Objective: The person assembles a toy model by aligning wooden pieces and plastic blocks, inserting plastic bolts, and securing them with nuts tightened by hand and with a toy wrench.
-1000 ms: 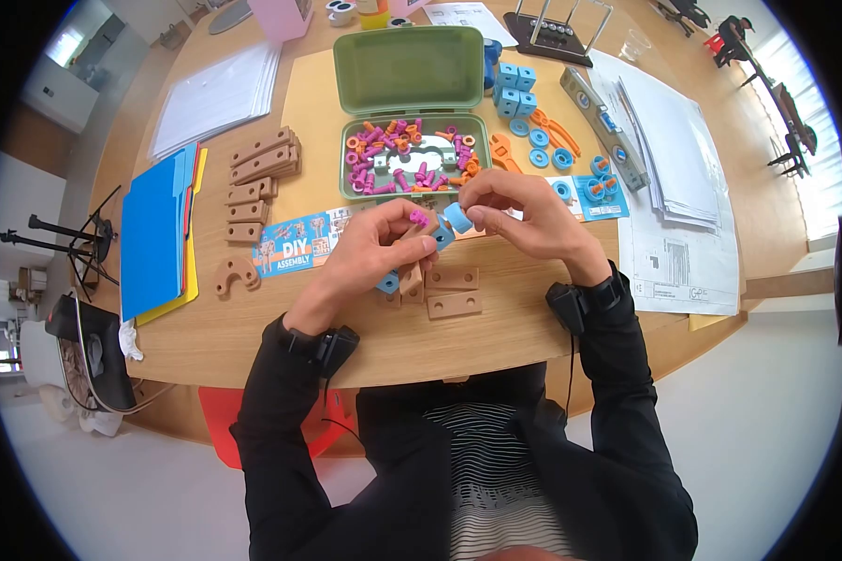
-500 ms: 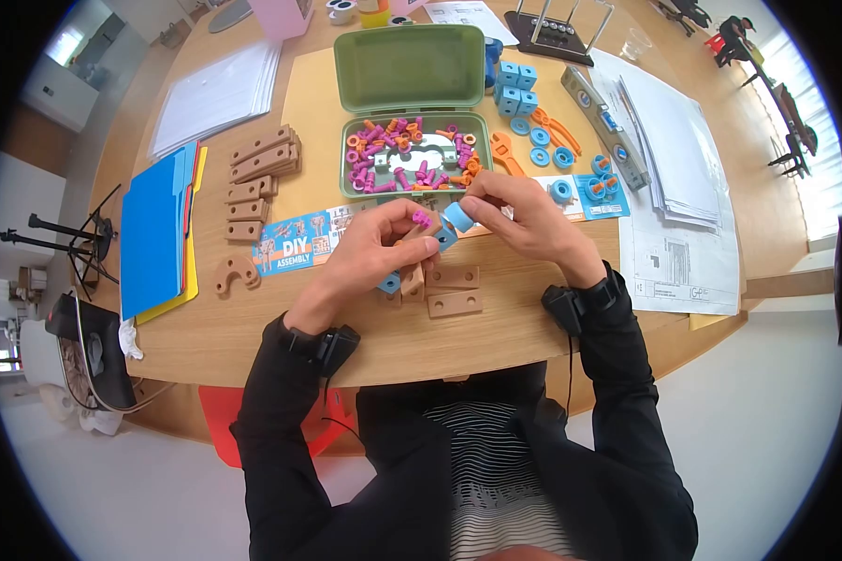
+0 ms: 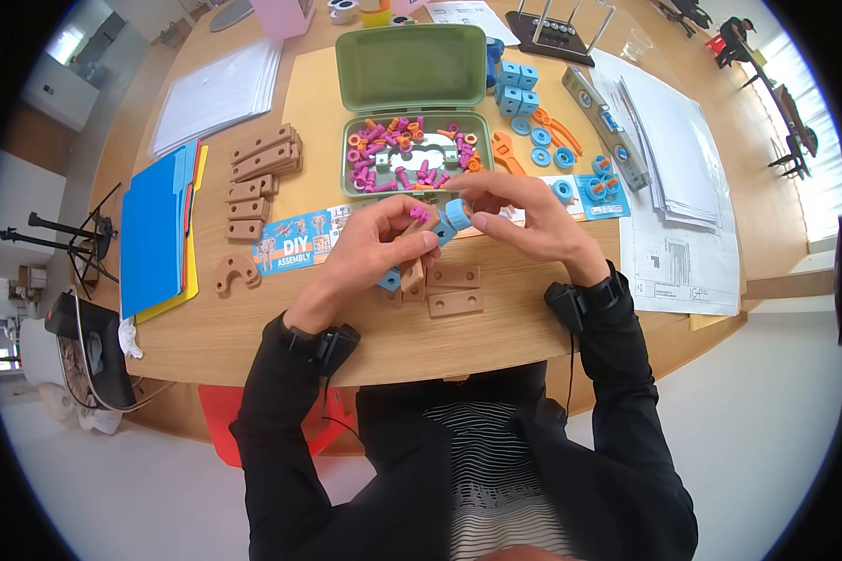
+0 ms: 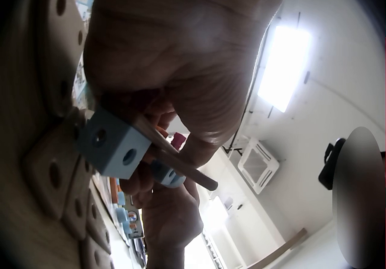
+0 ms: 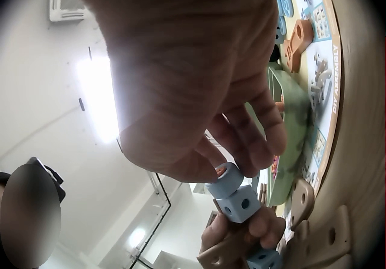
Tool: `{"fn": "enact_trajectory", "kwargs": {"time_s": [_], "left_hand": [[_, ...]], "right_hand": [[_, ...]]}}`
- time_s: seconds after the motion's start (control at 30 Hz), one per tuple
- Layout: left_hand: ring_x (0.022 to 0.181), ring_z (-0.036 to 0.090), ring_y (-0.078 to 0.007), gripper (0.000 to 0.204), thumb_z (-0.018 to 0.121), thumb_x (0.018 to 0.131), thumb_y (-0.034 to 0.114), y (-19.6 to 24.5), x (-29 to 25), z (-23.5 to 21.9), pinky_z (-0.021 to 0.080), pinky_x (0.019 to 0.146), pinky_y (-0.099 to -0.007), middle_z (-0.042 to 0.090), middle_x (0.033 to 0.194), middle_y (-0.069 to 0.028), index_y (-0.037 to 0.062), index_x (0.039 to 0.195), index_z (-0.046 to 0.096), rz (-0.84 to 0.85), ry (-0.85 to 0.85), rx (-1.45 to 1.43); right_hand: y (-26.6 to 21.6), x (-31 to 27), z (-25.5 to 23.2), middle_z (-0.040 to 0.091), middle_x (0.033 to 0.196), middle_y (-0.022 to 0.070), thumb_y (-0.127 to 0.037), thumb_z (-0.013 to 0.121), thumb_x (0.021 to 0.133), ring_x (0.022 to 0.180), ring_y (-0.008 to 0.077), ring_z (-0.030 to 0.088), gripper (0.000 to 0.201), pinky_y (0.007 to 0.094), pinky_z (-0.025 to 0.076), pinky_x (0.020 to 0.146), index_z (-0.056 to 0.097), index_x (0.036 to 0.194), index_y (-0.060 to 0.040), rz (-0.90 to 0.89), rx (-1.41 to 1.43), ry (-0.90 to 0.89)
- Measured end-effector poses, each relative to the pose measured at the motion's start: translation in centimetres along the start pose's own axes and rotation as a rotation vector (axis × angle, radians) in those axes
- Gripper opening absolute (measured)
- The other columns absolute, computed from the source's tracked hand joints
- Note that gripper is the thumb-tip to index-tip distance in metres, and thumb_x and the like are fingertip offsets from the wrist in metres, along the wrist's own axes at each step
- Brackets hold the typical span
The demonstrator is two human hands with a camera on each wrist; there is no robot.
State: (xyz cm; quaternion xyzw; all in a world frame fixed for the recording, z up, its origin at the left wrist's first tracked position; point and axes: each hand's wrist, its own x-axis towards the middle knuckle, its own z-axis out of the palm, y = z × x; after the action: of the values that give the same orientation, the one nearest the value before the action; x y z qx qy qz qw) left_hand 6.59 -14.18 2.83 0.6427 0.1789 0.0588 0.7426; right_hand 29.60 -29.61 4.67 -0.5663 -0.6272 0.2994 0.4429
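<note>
Gripping a holed light-blue plastic cube (image 3: 445, 232) in the left hand (image 3: 382, 241), mid-frame; pinching a round light-blue plastic wheel (image 3: 456, 215) against it with the right hand (image 3: 533, 222), orange plastic centre (image 5: 221, 171) newly uncovered: apparently mid-fastening.

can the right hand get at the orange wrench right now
Probably yes: the orange wrench lies beyond the right hand with nothing seen on top, though that hand is busy at the blue round piece.

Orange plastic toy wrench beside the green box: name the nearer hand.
Right. In the head view, the right hand is just below the wrench; the left hand is farther off, lower left.
</note>
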Motion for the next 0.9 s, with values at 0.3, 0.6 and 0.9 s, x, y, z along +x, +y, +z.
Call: {"fn": "enact_trajectory", "kwargs": {"time_s": [0.3, 0.6, 0.9], "left_hand": [[0.087, 0.071, -0.0114, 0.026, 0.073, 0.101, 0.015, 0.0, 0.0, 0.2, 0.054, 0.076, -0.0262, 0.075, 0.096, -0.0065, 0.0015, 0.122, 0.065, 0.014, 0.008, -0.032], [0.083, 0.070, -0.0097, 0.025, 0.074, 0.102, 0.014, -0.1, 0.0, 0.1, 0.051, 0.068, -0.0246, 0.075, 0.094, -0.0060, 0.0014, 0.121, 0.065, 0.012, 0.000, -0.032], [0.084, 0.070, -0.0114, 0.025, 0.074, 0.101, 0.013, 0.1, 0.0, 0.3, 0.053, 0.071, -0.0265, 0.075, 0.096, -0.0069, 0.0006, 0.121, 0.064, 0.030, 0.005, -0.049]], "right_hand": [[0.1, 0.1, 0.4, 0.074, 0.100, 0.0079, -0.016, 0.073, 0.100, 0.088, 0.0157, 0.070, 0.039, 0.0315, 0.056, 0.079, 0.068, 0.136, -0.0029, -0.038, -0.018, -0.011], [0.8, 0.1, 0.8, 0.076, 0.092, 0.0109, -0.027, 0.072, 0.104, 0.081, 0.0191, 0.070, 0.034, 0.0336, 0.056, 0.074, 0.072, 0.126, -0.0012, -0.013, -0.131, 0.030], [0.0, 0.0, 0.2, 0.076, 0.096, 0.0087, -0.019, 0.071, 0.103, 0.088, 0.0155, 0.071, 0.040, 0.0306, 0.056, 0.081, 0.066, 0.140, -0.0040, -0.016, 0.001, -0.002]]}}
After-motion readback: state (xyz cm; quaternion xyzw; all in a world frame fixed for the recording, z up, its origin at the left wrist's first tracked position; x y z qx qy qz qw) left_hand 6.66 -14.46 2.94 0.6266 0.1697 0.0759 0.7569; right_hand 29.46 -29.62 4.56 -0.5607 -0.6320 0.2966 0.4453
